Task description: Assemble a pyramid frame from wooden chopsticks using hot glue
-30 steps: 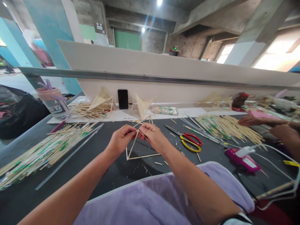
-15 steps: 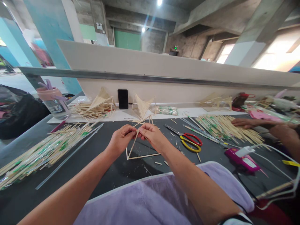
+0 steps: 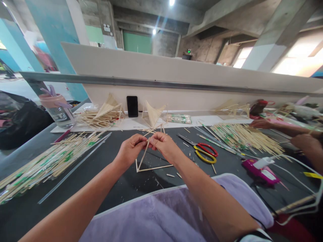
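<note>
A small frame of thin wooden sticks (image 3: 143, 157) stands on the dark table in front of me, with a corner at the near left and one stick running right along the table. My left hand (image 3: 131, 148) pinches the frame near its upper joint. Right beside it, my right hand (image 3: 163, 144) has its fingertips closed at the same joint, close against the left fingers. The exact contact is hidden behind the fingers. Short stick offcuts (image 3: 170, 175) lie just in front of the frame.
Scissors (image 3: 205, 153) with red and yellow handles lie right of my hands. Packed sticks (image 3: 50, 158) cover the left side; more sticks (image 3: 247, 136) lie right, near another person's hand (image 3: 261, 123). A phone (image 3: 132, 107), a stick model (image 3: 152, 112) and a bottle (image 3: 59, 112) stand behind.
My hands and the stick frame hold practically the same position. The other person's hand at the right has moved back, away from the pile of sticks.
</note>
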`<state>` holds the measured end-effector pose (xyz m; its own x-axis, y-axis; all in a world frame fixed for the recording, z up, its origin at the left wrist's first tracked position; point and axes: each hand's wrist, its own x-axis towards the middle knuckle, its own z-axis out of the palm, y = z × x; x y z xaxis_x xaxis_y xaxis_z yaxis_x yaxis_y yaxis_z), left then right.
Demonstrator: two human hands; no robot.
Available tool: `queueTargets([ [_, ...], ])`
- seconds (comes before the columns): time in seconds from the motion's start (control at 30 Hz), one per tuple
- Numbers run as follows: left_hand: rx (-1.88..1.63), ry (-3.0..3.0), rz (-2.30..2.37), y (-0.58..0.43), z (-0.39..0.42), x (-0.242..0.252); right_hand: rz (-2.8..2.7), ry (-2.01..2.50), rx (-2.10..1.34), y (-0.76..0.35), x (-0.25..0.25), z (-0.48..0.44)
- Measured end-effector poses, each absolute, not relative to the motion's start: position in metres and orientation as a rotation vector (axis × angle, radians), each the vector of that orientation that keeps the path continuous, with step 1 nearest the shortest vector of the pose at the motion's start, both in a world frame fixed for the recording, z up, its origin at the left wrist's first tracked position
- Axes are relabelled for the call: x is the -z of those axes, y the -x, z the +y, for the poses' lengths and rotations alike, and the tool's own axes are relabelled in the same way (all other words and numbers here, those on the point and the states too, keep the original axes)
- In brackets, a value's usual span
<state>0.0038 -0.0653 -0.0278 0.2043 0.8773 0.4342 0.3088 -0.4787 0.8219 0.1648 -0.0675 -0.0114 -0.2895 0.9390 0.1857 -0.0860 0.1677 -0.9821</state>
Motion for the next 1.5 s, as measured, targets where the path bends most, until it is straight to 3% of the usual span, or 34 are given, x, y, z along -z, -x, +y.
queueTargets([
  [1.5,-1.290,-1.967,1.067,-0.004,-0.068,0.019,-1.685,0.948,-0.995,-0.168,0.010,-0.064],
])
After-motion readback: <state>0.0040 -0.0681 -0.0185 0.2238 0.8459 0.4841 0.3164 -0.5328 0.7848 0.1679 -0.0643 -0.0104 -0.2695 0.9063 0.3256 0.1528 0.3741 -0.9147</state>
